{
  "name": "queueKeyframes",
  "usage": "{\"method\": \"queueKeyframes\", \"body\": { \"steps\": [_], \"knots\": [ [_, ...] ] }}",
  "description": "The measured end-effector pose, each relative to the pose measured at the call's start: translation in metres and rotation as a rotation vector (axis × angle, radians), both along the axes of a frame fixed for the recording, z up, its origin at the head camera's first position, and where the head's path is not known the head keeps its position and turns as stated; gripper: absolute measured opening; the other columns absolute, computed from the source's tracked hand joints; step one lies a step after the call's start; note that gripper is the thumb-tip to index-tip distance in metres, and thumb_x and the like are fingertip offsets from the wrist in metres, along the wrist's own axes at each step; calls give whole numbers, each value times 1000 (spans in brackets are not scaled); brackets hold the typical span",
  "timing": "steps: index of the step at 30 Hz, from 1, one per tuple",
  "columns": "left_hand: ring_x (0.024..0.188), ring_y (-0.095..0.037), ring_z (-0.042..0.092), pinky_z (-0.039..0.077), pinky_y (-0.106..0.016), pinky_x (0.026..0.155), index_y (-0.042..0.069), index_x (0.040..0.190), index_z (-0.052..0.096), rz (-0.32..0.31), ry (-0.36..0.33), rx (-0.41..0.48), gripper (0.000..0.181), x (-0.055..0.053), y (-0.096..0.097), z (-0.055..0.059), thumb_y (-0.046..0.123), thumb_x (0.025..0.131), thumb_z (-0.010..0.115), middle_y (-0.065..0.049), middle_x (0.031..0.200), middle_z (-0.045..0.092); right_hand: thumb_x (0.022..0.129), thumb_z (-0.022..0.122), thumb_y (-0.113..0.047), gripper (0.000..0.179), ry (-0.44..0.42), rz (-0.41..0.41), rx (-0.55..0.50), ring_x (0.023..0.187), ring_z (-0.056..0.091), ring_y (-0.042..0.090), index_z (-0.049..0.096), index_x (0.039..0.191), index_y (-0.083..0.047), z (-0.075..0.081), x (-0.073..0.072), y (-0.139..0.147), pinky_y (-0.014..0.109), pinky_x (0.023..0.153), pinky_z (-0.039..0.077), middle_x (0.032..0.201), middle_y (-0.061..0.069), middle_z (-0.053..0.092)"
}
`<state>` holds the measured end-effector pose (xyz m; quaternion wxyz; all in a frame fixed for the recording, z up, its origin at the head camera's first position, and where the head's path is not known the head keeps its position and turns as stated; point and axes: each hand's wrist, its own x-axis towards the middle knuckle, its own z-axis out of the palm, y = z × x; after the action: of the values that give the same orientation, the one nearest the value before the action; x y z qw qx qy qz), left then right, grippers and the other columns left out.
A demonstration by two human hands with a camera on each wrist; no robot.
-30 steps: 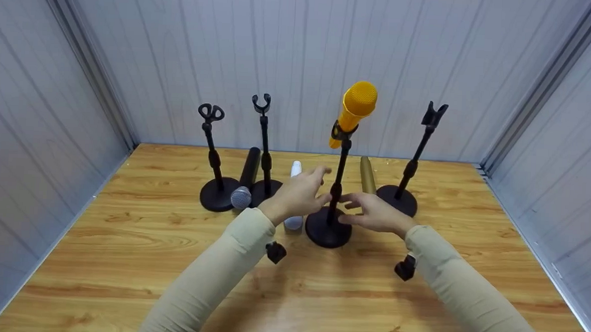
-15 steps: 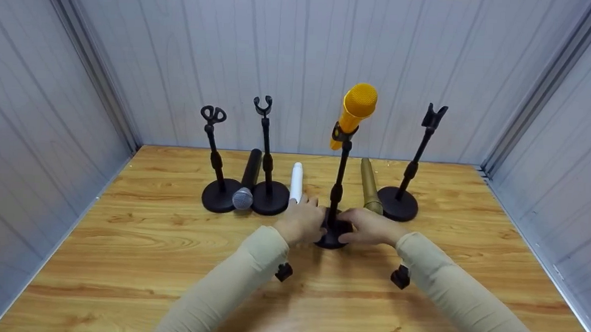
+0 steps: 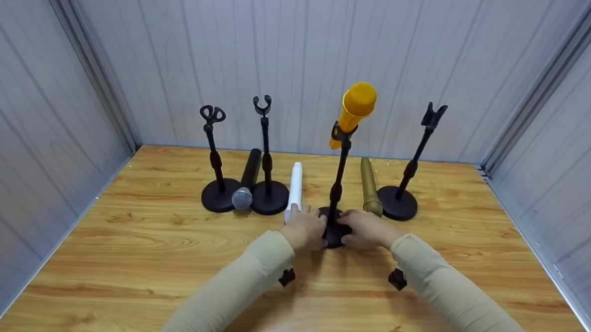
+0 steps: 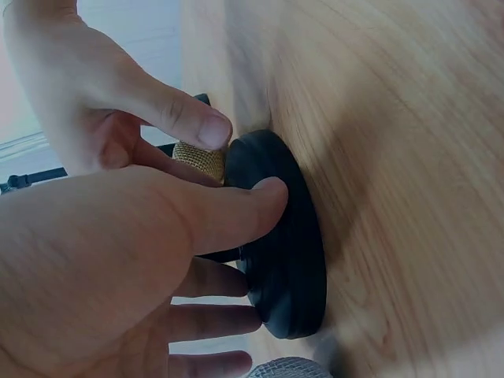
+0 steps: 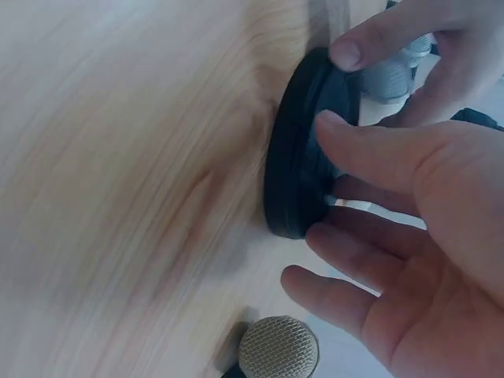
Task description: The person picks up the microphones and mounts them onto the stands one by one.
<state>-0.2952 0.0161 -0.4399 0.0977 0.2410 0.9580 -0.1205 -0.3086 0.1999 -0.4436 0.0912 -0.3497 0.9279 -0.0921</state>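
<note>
In the head view, a yellow microphone [image 3: 359, 100] sits tilted in the clip of a black microphone stand [image 3: 336, 192]. My left hand [image 3: 303, 228] and right hand [image 3: 370, 229] grip the stand's round base [image 4: 285, 252] from either side. Seen from the left wrist, the left thumb lies on the base and several fingers meet its rim. The right wrist view shows the right thumb [image 5: 339, 130] against the base, with fingers around its edge. Just left of the left hand lies a white microphone [image 3: 295, 186], its head partly covered. A gold microphone [image 3: 369, 186] lies behind the right hand.
Two black stands with bare clips, a far-left stand [image 3: 216, 160] and its neighbour [image 3: 267, 157], flank a black microphone [image 3: 249, 176] with a silver head. Another bare stand [image 3: 410, 168] is at right. Panelled walls [image 3: 180, 56] enclose the wooden table [image 3: 137, 259] on three sides.
My left hand has come down from over the white microphone to the stand's base. The right hand has lowered onto the base's other side. The yellow microphone has stayed in its clip.
</note>
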Motion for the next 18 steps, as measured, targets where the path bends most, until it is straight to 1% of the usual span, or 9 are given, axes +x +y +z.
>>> {"method": "queueKeyframes", "body": {
  "steps": [4, 6, 9, 12, 18],
  "knots": [
    [138, -28, 42, 31, -57, 111, 15, 151, 49, 8, 6, -34, 66, -6, 2, 0, 57, 100, 55, -5, 150, 50, 98, 67, -9, 36, 42, -40, 56, 121, 58, 41, 65, 133, 0, -1, -5, -7, 55, 99, 47, 131, 24, 62],
    [139, -27, 42, 30, -57, 112, 15, 152, 48, 13, 7, -38, 66, -10, 2, 0, 57, 101, 53, -4, 150, 50, 99, 67, -10, 36, 39, -67, 84, 120, 59, 41, 65, 134, -3, -1, -8, -10, 54, 98, 48, 131, 23, 61],
    [139, -25, 42, 28, -58, 113, 15, 152, 48, 19, -2, -27, 65, -18, 2, 1, 55, 101, 54, -3, 151, 49, 99, 67, -11, 33, 21, -106, 104, 117, 61, 40, 67, 132, -5, 1, -15, -14, 53, 96, 50, 128, 21, 63],
    [138, -26, 43, 29, -58, 113, 16, 152, 47, 30, -9, -8, 65, -25, 3, 3, 54, 101, 56, -2, 151, 49, 99, 67, -9, 31, -11, -144, 109, 116, 61, 39, 68, 129, -5, 3, -21, -16, 52, 95, 50, 127, 20, 63],
    [137, -29, 43, 31, -57, 110, 17, 153, 47, 66, -26, 11, 63, -38, 8, 7, 52, 101, 57, -1, 152, 48, 99, 67, -6, 33, -55, -187, 85, 120, 59, 40, 67, 131, -4, 2, -36, -15, 52, 98, 49, 132, 22, 62]
  ]
}}
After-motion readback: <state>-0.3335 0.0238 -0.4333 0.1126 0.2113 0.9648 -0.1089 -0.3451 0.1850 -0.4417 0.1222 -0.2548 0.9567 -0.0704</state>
